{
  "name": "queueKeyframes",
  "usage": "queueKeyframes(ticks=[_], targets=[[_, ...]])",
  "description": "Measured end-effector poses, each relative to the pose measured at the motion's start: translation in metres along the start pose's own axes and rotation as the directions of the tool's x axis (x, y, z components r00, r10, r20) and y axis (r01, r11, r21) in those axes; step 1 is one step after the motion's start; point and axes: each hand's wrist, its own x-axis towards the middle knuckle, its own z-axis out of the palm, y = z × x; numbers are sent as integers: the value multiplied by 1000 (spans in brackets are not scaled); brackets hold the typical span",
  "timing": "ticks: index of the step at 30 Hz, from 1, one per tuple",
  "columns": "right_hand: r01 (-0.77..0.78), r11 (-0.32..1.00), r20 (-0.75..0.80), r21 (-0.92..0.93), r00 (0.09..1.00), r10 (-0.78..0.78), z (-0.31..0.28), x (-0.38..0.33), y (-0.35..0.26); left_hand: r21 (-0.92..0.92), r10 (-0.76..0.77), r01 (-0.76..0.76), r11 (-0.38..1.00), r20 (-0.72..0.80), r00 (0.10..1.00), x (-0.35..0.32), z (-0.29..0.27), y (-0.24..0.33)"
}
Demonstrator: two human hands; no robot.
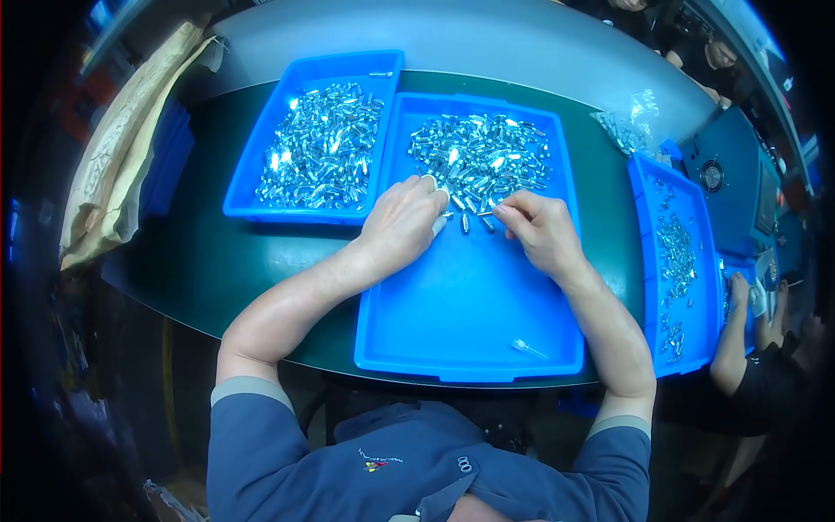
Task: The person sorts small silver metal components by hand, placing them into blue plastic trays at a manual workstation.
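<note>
A blue plastic tray (461, 296) lies in front of me, with a heap of small shiny cylindrical metal parts (487, 157) in its far half. My left hand (409, 217) is at the heap's near left edge, its fingers curled down and white covers on some fingertips. Whatever those fingers hold is hidden. My right hand (544, 230) pinches a small metal part (485, 214) between thumb and forefinger at the heap's near edge. Between the hands, a loose metal part (465, 225) rests on the tray floor. A small clear piece (529, 350) sits near the tray's front right corner.
Another blue tray (239, 196) full of similar parts stands at the left. On the right is a blue tray (651, 261) with scattered parts, beside a clear bag (628, 130) of parts and a dark machine (735, 165). A co-worker's hands (750, 300) work at far right.
</note>
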Motion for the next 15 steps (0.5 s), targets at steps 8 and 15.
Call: queueKeyframes(ticks=[8,15], targets=[[43,998,18,42,999,-44,2,-4,-6,-311,86,-105,945,-74,994,2,-10,7],[34,995,-22,98,999,-32,0,-4,-7,-443,63,-96,891,-87,994,3,-13,5]])
